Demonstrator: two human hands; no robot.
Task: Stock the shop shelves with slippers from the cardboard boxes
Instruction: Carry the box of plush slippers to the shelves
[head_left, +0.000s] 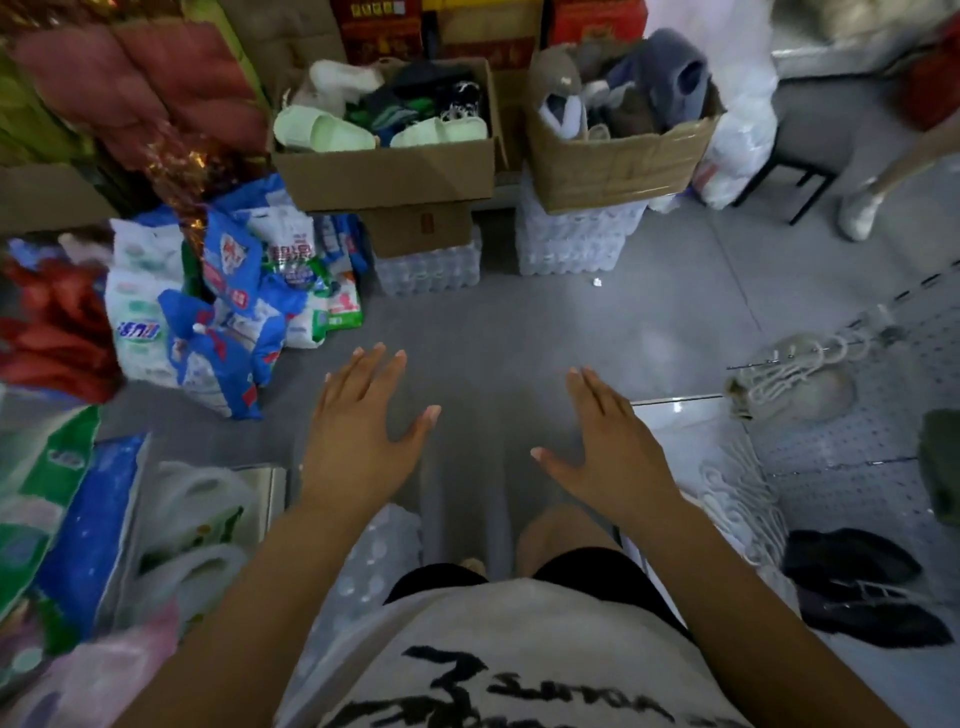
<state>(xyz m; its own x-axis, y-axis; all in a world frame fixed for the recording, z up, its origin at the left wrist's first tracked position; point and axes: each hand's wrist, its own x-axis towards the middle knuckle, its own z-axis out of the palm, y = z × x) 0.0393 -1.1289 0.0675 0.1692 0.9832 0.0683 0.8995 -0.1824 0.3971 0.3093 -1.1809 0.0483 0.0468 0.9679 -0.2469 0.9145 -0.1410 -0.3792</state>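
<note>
A pile of blue and white plastic bags (223, 306) slumps on the grey floor at the far left. Next to it, an open brown cardboard box on the left (384, 171) sits on a smaller carton and a wrapped pack of water bottles (426, 270), probably to raise it within easy reach. Two pale green rubber slippers (322, 130) lie along its near edge, long axes running left to right; which end is the toe is unclear. Darker slippers are heaped behind them.

Nearer the viewer, the person's left hand (358, 431) hovers palm down over the floor, fingers straight and spread, holding nothing. The right hand (608, 447) mirrors it, equally empty. Both are well apart from the boxes, seemingly poised to reach forward.

A second taped cardboard box on the right (618, 156), also on bottle packs, is crammed with slippers. A fluffy grey-blue slipper (670, 73) stands on end, tilted, its opening facing the viewer.

At the far right is a white pegboard shelf unit (852, 447). A beige slipper (800, 384) hangs from a hook, and dark slippers (852, 587) lie flat on the shelf.
</note>
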